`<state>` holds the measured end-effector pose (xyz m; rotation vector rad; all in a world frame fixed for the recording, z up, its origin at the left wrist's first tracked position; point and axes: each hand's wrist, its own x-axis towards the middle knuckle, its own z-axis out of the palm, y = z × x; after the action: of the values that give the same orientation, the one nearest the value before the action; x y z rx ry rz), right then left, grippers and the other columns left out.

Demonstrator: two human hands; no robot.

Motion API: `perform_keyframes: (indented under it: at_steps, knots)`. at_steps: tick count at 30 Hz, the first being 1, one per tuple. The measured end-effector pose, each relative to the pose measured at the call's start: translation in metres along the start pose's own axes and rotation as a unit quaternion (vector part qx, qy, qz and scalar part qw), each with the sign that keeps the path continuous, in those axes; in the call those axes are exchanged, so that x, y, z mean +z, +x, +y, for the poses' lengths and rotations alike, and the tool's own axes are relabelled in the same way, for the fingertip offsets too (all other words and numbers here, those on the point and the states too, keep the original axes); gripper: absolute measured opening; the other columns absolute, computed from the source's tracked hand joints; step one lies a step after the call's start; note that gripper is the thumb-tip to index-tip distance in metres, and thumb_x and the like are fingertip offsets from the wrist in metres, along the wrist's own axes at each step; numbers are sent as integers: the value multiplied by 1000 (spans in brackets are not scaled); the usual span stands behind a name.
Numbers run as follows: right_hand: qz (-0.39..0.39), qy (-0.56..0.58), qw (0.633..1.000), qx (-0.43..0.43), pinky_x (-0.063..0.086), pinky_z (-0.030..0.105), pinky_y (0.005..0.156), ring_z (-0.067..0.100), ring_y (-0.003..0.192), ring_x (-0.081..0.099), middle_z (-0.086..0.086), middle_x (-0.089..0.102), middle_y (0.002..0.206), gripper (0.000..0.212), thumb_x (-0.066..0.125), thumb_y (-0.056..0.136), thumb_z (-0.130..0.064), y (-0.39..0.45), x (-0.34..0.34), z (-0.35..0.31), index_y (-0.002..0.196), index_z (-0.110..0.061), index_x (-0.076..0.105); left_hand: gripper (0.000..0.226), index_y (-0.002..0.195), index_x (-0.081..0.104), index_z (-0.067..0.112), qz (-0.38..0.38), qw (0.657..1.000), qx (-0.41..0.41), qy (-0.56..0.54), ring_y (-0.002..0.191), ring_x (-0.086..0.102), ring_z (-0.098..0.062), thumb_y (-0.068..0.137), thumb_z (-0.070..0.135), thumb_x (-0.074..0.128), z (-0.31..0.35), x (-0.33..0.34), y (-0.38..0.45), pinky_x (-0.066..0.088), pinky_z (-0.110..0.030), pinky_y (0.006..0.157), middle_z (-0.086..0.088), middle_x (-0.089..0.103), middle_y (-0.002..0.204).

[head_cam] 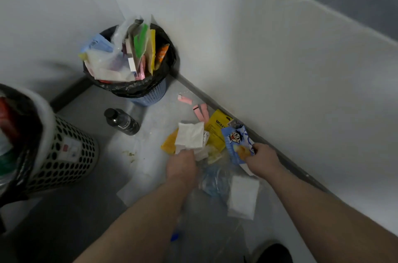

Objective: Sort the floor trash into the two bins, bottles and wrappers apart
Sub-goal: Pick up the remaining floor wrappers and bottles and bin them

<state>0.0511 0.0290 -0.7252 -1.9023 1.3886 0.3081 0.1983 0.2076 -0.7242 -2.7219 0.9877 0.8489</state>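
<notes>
My left hand point(182, 164) grips a bunch of white wrappers point(190, 136) above the floor pile. My right hand point(261, 159) is closed on a blue cartoon snack wrapper point(235, 141) beside the wall. Under them lie a yellow packet point(217, 130), an orange wrapper point(170, 142), pink wrappers point(201, 111) and a clear plastic bag point(213, 178). A dark bottle point(122, 121) lies on its side on the floor. The blue bin point(150, 95) with a black liner in the corner is heaped with wrappers. A white perforated bin point(64, 155) stands at the left.
White walls meet at the corner behind the blue bin, with a dark skirting point(269, 140) along the floor. A white packet point(243, 197) lies near my right forearm. A small blue cap point(174, 236) and a dark shoe point(273, 254) are at the bottom.
</notes>
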Motion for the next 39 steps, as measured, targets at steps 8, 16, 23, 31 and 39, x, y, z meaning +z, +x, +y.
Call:
perform_keyframes:
  at_steps: [8, 16, 23, 31, 39]
  knots:
    - [-20, -56, 997, -48, 41, 28, 53, 27, 75, 66, 6, 65, 73, 31, 66, 84, -44, -114, -96, -54, 77, -14, 64, 28, 118, 65, 16, 60, 998, 21, 3, 105, 66, -26, 93, 13, 54, -20, -145, -106, 55, -35, 85, -6, 66, 116]
    - [33, 115, 990, -78, 61, 43, 73, 21, 74, 73, -4, 73, 82, 48, 83, 58, -52, -256, -116, -81, 94, -26, 66, 27, 110, 60, 17, 119, 980, 39, -153, 105, 65, -27, 87, 9, 50, -57, -224, -248, 55, -36, 87, -5, 66, 109]
    - [126, 297, 941, -98, 61, 48, 72, 22, 73, 72, -3, 72, 85, 41, 76, 57, -45, -339, -122, -116, 90, -28, 58, 27, 98, 66, 18, 155, 939, 38, -303, 93, 67, -27, 76, 15, 50, -75, -229, -298, 56, -37, 81, -2, 72, 97]
    - [89, 344, 931, -85, 60, 53, 80, 23, 80, 73, 0, 75, 93, 53, 75, 51, -36, -302, -119, -140, 100, -27, 56, 26, 98, 67, 20, 195, 888, -40, -414, 88, 66, -27, 80, 11, 50, -94, -247, -263, 59, -41, 77, 0, 70, 93]
    - [79, 408, 906, -78, 61, 51, 76, 23, 69, 74, -8, 74, 84, 38, 79, 74, -17, -229, -104, -198, 107, -16, 59, 22, 101, 67, 19, 290, 828, -32, -479, 83, 65, -13, 86, 8, 55, -135, -329, -156, 51, -25, 65, 6, 70, 88]
